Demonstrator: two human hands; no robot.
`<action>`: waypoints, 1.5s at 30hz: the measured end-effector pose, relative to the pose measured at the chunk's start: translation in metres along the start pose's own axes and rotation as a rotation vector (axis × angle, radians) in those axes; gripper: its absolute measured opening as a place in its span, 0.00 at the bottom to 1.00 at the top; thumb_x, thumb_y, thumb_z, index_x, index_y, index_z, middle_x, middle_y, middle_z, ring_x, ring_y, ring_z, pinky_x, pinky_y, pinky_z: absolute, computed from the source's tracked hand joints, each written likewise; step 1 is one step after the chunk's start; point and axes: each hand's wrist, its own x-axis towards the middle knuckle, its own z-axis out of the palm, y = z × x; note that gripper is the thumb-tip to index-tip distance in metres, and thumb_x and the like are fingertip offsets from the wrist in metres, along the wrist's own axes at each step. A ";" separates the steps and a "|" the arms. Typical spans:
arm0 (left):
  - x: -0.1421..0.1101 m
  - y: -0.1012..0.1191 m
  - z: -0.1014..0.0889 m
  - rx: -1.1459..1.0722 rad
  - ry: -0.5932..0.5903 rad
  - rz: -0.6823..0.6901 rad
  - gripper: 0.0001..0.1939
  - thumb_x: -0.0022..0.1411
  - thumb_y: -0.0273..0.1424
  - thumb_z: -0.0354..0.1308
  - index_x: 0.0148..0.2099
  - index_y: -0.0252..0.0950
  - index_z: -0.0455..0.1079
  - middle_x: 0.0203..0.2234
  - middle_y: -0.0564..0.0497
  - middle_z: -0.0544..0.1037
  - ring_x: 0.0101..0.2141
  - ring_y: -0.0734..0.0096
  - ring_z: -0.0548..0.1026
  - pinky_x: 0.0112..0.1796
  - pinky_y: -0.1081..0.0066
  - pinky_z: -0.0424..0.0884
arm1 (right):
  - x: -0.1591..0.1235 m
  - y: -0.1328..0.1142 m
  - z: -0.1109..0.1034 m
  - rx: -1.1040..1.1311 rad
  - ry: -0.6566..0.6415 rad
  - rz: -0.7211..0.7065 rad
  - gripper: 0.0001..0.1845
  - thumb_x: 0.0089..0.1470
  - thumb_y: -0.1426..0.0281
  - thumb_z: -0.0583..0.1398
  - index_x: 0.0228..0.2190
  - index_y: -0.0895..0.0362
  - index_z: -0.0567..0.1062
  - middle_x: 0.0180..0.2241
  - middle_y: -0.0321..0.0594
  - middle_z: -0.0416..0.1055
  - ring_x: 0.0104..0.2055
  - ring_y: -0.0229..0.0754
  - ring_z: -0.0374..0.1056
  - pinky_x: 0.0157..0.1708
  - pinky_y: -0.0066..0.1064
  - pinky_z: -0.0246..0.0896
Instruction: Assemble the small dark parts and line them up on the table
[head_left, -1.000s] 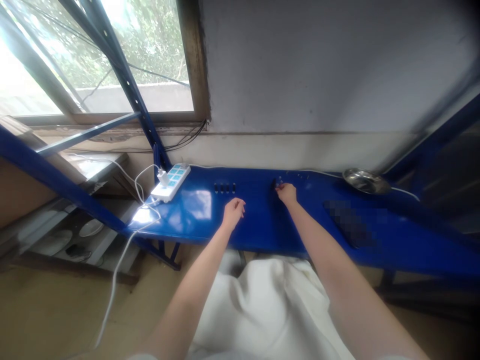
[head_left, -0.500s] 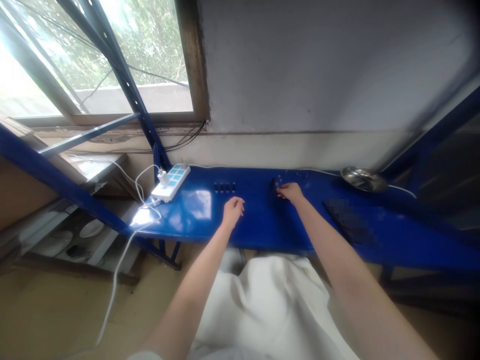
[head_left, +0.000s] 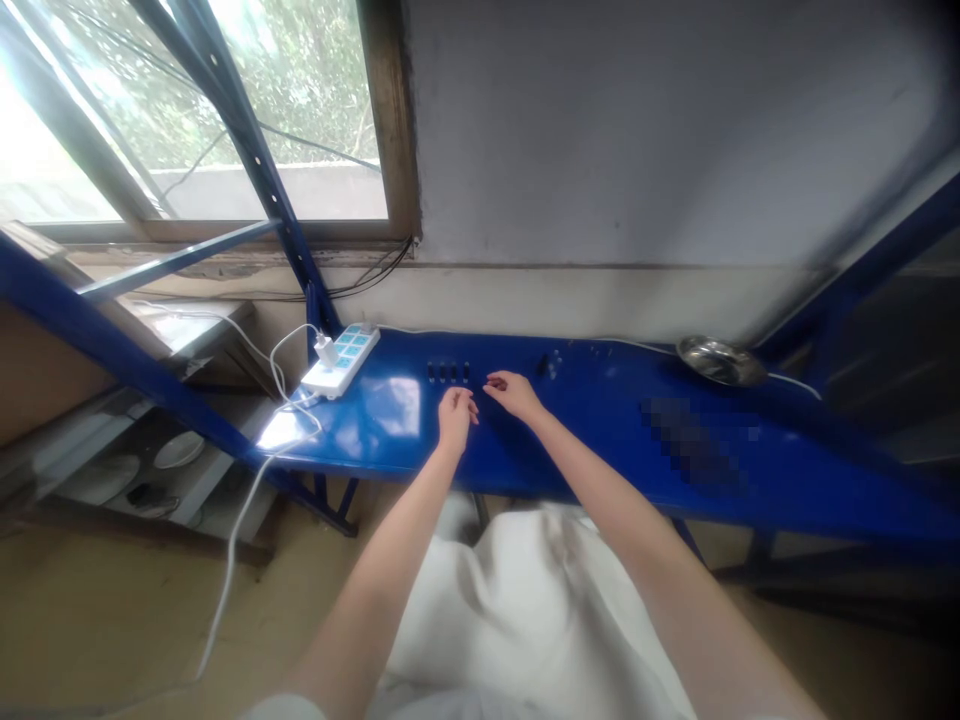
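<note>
My left hand [head_left: 456, 418] hovers over the blue table with its fingers curled together in a pinch. Whatever the fingertips may hold is hidden. Just beyond it, a row of several small black cylinder-like pieces [head_left: 453, 372] with pale ends stands on the table. My right hand [head_left: 516, 396] is close beside the left, its thumb and fingers drawn together and pointing left; anything between them is too small to make out. To the right of it lie a black piece [head_left: 543, 364] and a little group of small clear pieces [head_left: 555, 366].
A white power strip [head_left: 341, 362] with a plug in it sits at the left end of the blue table [head_left: 600, 440]. More tiny pieces [head_left: 600, 350] lie near the wall. At the right are a shiny metal bowl [head_left: 720, 361] and a blurred dark object [head_left: 694, 440].
My right hand has moved left, away from the black piece and clear pieces, to beside my left hand. The left hand has shifted slightly left and up.
</note>
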 end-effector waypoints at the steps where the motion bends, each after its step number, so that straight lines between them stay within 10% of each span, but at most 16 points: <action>1: 0.000 0.000 0.000 -0.018 0.003 -0.001 0.07 0.56 0.32 0.49 0.31 0.34 0.62 0.15 0.58 0.66 0.13 0.82 0.63 0.17 0.79 0.59 | 0.004 -0.004 0.007 -0.013 -0.012 0.000 0.16 0.47 0.69 0.60 0.40 0.60 0.73 0.38 0.45 0.74 0.37 0.38 0.70 0.41 0.30 0.63; 24: -0.001 0.005 -0.001 -0.071 0.040 -0.009 0.06 0.57 0.31 0.49 0.31 0.34 0.61 0.16 0.57 0.66 0.14 0.83 0.63 0.19 0.79 0.60 | 0.034 -0.021 0.051 -0.355 0.041 0.151 0.13 0.50 0.64 0.55 0.35 0.56 0.74 0.44 0.44 0.69 0.47 0.47 0.62 0.42 0.37 0.53; 35: -0.001 0.004 0.003 0.011 0.030 0.080 0.18 0.57 0.40 0.53 0.48 0.37 0.61 0.22 0.57 0.68 0.14 0.84 0.63 0.16 0.80 0.60 | -0.009 -0.029 0.023 -0.646 0.021 -0.265 0.13 0.55 0.74 0.49 0.35 0.58 0.73 0.36 0.46 0.73 0.40 0.45 0.64 0.38 0.35 0.50; 45: -0.007 0.009 0.004 0.105 -0.115 0.134 0.11 0.59 0.37 0.50 0.41 0.35 0.64 0.23 0.55 0.70 0.14 0.84 0.64 0.18 0.80 0.61 | -0.046 -0.025 0.000 -0.455 0.141 -0.149 0.17 0.55 0.74 0.47 0.39 0.56 0.73 0.40 0.45 0.72 0.43 0.45 0.65 0.41 0.35 0.53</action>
